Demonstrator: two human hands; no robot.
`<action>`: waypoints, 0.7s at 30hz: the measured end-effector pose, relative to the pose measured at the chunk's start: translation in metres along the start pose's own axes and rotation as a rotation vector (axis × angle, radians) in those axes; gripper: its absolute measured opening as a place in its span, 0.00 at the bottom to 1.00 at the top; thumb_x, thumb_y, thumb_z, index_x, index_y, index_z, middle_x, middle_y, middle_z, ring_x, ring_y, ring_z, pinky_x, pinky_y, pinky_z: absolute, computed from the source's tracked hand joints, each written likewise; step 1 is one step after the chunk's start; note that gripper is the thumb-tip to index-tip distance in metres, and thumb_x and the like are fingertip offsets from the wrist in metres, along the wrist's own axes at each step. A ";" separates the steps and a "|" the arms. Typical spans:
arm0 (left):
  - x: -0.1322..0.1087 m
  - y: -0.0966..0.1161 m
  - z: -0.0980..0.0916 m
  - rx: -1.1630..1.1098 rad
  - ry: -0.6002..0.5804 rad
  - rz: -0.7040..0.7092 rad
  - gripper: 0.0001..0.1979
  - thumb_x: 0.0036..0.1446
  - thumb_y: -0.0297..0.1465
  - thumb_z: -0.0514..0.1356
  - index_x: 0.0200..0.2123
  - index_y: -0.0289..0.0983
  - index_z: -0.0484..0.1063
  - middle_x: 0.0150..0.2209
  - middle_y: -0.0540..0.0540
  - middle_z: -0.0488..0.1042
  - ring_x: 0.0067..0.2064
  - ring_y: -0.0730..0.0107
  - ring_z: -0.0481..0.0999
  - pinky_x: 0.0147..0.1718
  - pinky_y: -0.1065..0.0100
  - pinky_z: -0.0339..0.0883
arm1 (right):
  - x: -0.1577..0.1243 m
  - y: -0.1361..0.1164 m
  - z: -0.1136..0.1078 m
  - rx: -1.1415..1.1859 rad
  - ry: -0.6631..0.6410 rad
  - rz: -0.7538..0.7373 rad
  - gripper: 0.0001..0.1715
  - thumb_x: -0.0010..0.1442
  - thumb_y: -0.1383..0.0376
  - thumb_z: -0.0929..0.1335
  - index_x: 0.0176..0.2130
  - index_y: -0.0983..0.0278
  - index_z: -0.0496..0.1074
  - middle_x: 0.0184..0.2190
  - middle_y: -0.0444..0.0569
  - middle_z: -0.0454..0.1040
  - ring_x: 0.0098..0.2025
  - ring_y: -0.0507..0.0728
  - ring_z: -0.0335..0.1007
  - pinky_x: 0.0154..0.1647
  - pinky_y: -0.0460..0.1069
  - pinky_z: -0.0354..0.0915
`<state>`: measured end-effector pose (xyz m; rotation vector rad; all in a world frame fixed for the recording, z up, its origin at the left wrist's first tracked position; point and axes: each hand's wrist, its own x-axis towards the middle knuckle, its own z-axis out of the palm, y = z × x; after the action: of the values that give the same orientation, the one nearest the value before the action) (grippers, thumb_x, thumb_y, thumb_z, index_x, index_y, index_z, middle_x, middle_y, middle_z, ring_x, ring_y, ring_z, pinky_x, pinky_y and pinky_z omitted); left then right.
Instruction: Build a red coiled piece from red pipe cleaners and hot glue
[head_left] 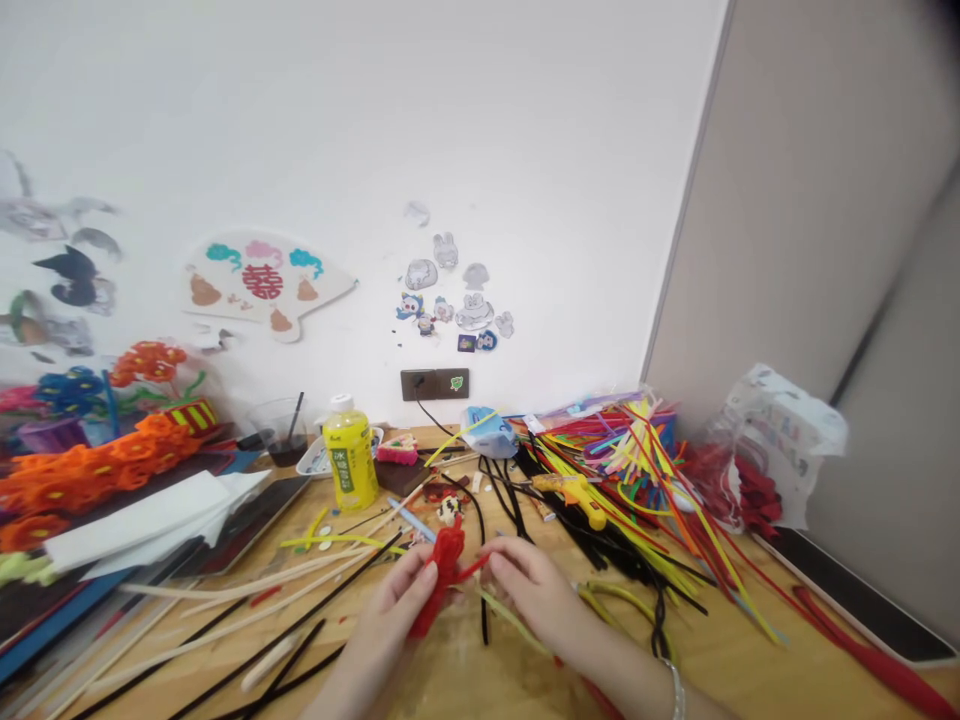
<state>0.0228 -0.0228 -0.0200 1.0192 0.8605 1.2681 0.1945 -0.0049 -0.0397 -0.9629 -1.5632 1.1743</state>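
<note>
Red pipe-cleaner shape [445, 578] pinched by left hand [397, 605] and right hand [531, 590], both half-closed.
Wooden bench [465, 685] strewn with pipe cleaners [615, 510] below white wall [450, 130]; clear cup [279, 432] at far edge, dark liquid inside.

Bright red pipe-cleaner shape [444, 572]; yellow bottle [350, 458] with green label [342, 470]; orange pipe-cleaner flowers [82, 478]; multicoloured pipe-cleaner heap [615, 480].

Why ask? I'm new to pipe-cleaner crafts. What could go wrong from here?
The red chenille shape, held between the left hand and right hand, might snag the black chenille stem beside it. A wide arm movement could also topple the yellow bottle standing upright beyond the hands.
</note>
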 end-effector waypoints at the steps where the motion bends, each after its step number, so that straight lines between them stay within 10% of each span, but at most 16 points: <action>1: -0.001 -0.002 0.001 -0.014 -0.016 -0.009 0.16 0.43 0.42 0.66 0.33 0.39 0.75 0.31 0.48 0.79 0.36 0.63 0.77 0.37 0.66 0.68 | 0.001 0.001 0.000 0.047 0.015 0.031 0.27 0.56 0.46 0.63 0.40 0.65 0.73 0.28 0.47 0.70 0.27 0.51 0.64 0.26 0.45 0.59; 12: -0.008 -0.015 0.010 -0.042 -0.153 -0.083 0.14 0.44 0.41 0.66 0.30 0.37 0.74 0.29 0.48 0.76 0.34 0.66 0.75 0.38 0.67 0.66 | 0.003 -0.007 -0.003 0.317 -0.192 0.176 0.24 0.48 0.54 0.72 0.40 0.68 0.74 0.32 0.50 0.74 0.33 0.54 0.70 0.33 0.48 0.63; 21: -0.010 -0.011 0.011 -0.033 -0.158 -0.097 0.18 0.46 0.43 0.64 0.35 0.36 0.73 0.29 0.44 0.76 0.34 0.62 0.74 0.26 0.68 0.68 | 0.010 -0.009 -0.011 0.332 -0.025 0.097 0.23 0.46 0.49 0.71 0.28 0.66 0.68 0.23 0.43 0.69 0.26 0.50 0.65 0.31 0.45 0.60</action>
<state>0.0361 -0.0338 -0.0270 1.0249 0.7558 1.1010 0.2020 0.0056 -0.0278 -0.8117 -1.2980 1.4641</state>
